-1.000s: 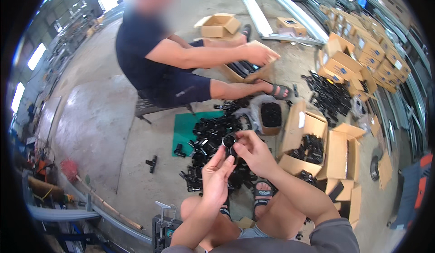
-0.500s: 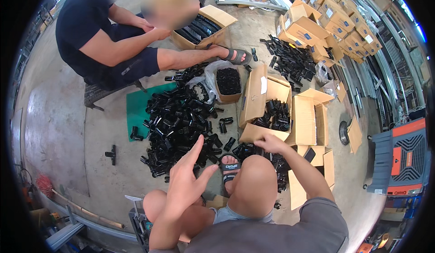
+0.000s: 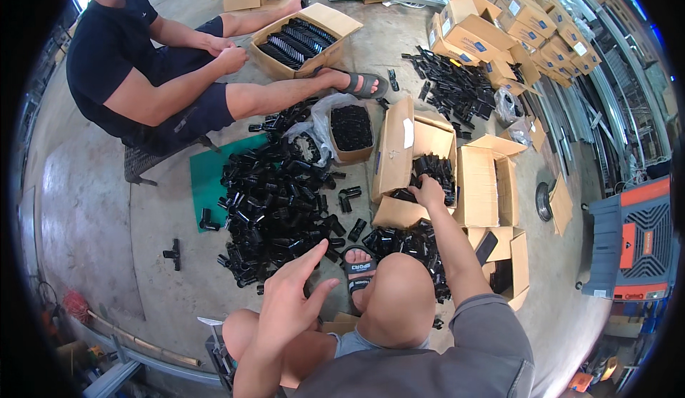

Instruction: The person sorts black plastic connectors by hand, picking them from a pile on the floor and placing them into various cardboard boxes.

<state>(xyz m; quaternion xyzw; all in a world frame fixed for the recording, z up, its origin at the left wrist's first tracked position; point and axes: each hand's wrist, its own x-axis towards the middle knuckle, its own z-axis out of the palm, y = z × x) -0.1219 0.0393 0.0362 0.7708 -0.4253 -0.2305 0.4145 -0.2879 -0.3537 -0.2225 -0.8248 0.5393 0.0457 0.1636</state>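
My left hand [image 3: 292, 298] hovers over my left knee, empty, with thumb and fingers apart. It is close to a large heap of black pipe fittings [image 3: 275, 198] on the floor. My right hand [image 3: 430, 193] reaches over the near flap into an open cardboard box [image 3: 392, 148] holding black fittings [image 3: 437, 173]. Its fingertips are among those fittings and partly hidden, so whether they grip one cannot be told. A smaller pile of black fittings [image 3: 403, 241] lies under my right forearm, beside my sandalled foot.
A co-worker [image 3: 114, 63] sits at the far left, hands together, beside a box of neatly stacked black parts [image 3: 296, 45]. Another open box [image 3: 474, 184] stands right of mine. More black pieces [image 3: 457, 88] lie beyond. An orange-grey machine [image 3: 631, 245] stands at the right.
My right hand has moved away from me, from above the near flap into the box of fittings. My left hand stays raised and open. The whole view has shifted slightly.
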